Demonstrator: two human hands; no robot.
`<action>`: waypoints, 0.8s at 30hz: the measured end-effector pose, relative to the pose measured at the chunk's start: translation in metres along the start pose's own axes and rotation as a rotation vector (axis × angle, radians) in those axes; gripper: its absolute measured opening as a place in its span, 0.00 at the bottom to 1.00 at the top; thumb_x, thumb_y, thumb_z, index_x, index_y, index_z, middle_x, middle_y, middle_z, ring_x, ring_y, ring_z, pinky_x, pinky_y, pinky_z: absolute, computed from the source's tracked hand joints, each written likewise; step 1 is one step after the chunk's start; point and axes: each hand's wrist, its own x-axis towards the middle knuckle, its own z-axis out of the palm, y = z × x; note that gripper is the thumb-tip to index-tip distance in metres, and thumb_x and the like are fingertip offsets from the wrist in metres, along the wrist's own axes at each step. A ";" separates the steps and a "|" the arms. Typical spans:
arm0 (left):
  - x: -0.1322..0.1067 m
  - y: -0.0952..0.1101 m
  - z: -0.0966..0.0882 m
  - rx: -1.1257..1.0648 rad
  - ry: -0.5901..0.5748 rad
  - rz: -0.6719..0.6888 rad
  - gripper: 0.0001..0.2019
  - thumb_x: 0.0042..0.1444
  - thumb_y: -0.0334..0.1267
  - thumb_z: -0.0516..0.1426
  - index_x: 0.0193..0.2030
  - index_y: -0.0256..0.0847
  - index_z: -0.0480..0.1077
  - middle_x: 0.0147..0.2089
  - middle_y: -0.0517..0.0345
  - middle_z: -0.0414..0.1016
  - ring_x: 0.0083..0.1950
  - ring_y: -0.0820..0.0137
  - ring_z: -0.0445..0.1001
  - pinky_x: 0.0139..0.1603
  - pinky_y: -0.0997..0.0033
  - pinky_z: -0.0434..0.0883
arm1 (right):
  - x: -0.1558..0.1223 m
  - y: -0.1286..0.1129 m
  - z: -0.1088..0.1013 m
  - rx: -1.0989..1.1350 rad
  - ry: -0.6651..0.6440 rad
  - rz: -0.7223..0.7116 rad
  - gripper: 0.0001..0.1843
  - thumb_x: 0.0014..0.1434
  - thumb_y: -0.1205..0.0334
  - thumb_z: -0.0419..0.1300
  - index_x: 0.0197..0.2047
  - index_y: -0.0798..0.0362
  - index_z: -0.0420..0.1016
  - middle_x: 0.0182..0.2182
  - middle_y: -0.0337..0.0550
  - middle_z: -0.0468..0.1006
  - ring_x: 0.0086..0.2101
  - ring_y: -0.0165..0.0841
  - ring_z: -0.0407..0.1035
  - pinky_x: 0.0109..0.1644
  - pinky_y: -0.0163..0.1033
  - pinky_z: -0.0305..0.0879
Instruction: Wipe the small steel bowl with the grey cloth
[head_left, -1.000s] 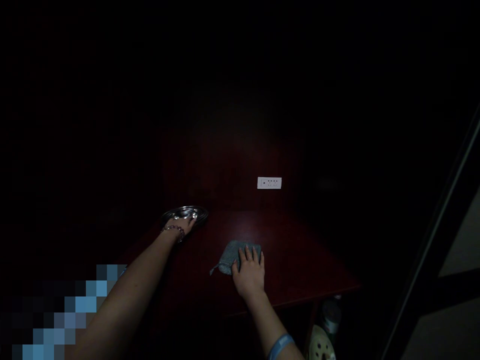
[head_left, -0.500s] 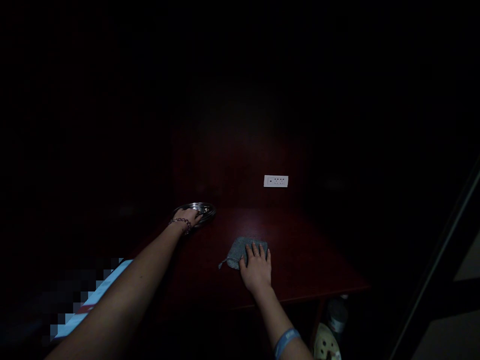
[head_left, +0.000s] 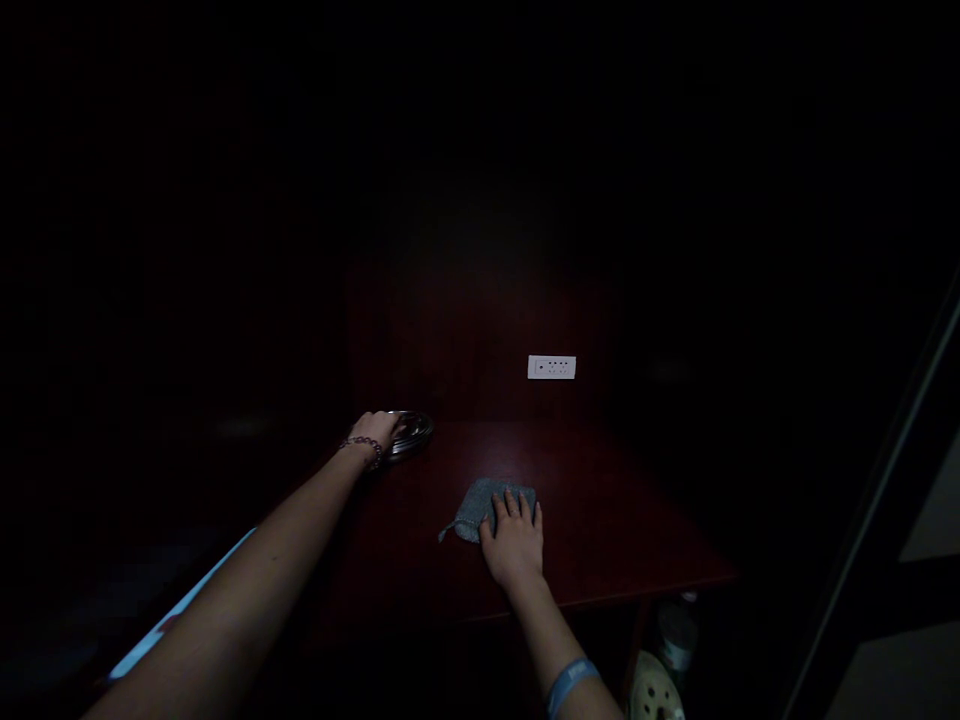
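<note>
A shiny stack of steel plates (head_left: 415, 436) sits at the back left of the dark red table. My left hand (head_left: 375, 428), with a beaded bracelet at the wrist, is closed over the left rim of the plates; its fingertips are partly hidden. Nearer the front, a grey-green cleaning cloth (head_left: 476, 500) with a small loop lies flat. My right hand (head_left: 515, 545) rests palm down on the cloth's right part, fingers spread, not gripping it. A blue band circles the right forearm.
The reddish table (head_left: 600, 520) meets a panel with a white socket plate (head_left: 552, 368). Below its right front are a clear bottle (head_left: 676, 640) and a pale clog with holes (head_left: 654, 690). A dark frame (head_left: 874, 520) stands at the right. The surroundings are very dark.
My left hand has drawn slightly left, from over the plates to their rim, its fingers more curled. My right hand and the cloth have stayed in place.
</note>
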 end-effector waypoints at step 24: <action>-0.186 0.128 0.002 -0.220 0.114 0.462 0.20 0.65 0.42 0.40 0.42 0.46 0.74 0.43 0.53 0.77 0.47 0.63 0.71 0.55 0.59 0.60 | -0.001 0.007 0.004 -0.178 0.123 0.165 0.29 0.62 0.62 0.43 0.64 0.65 0.57 0.62 0.67 0.55 0.64 0.50 0.39 0.60 0.65 0.16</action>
